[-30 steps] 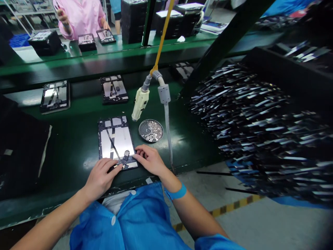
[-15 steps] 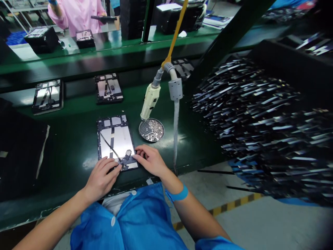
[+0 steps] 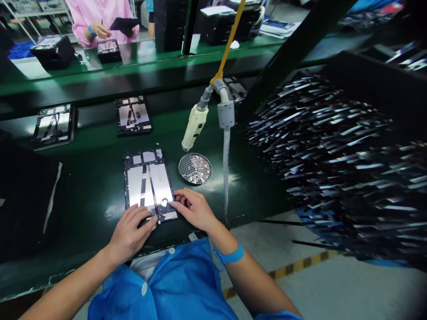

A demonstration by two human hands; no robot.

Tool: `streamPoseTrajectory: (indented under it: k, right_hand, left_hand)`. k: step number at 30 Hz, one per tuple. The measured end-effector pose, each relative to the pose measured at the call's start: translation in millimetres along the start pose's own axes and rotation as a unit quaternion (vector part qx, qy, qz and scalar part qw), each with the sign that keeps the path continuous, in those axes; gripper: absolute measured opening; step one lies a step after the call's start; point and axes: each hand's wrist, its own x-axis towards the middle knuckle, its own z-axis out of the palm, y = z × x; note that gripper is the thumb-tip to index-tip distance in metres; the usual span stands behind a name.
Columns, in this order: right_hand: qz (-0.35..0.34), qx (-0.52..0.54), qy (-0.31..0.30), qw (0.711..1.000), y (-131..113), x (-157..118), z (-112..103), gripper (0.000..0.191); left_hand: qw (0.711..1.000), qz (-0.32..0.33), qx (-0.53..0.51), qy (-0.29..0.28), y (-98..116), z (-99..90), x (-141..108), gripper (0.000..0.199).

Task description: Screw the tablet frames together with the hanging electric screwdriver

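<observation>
An open tablet back frame (image 3: 147, 182) with silver plates lies on the green bench in front of me. A thin flex cable (image 3: 153, 186) runs down its middle to a small connector piece (image 3: 164, 202) near the bottom edge. My left hand (image 3: 130, 232) rests flat on the frame's lower left corner, fingertips pressing beside the cable's end. My right hand (image 3: 193, 209) lies on the lower right corner, with thumb and forefinger touching the connector piece.
A round dish of screws (image 3: 195, 168) sits right of the tablet. An electric screwdriver (image 3: 194, 126) hangs on a yellow cord above it. Two more frames (image 3: 132, 114) (image 3: 53, 125) lie farther back. A bin of metal strips (image 3: 336, 155) fills the right. A person in pink (image 3: 100, 18) works across the line.
The flex cable, which arched loosely across the frame, now lies straight down its middle. Both hands stayed at the bottom edge. The hanging screwdriver swung right.
</observation>
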Motion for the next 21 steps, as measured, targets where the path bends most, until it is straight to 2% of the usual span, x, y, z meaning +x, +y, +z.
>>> streamPoseTrajectory:
  k: [10,21]
  right_hand:
    - [-0.002,0.0,-0.003,1.0,-0.9,0.8,-0.6,0.022]
    - [-0.003,-0.003,-0.004,1.0,-3.2,0.5,-1.7,0.023]
  left_hand:
    - [0.999,-0.002,0.014,0.05,7.5,2.8,-2.6,0.032]
    - [1.0,0.005,-0.001,0.019,5.5,1.2,-4.7,0.031]
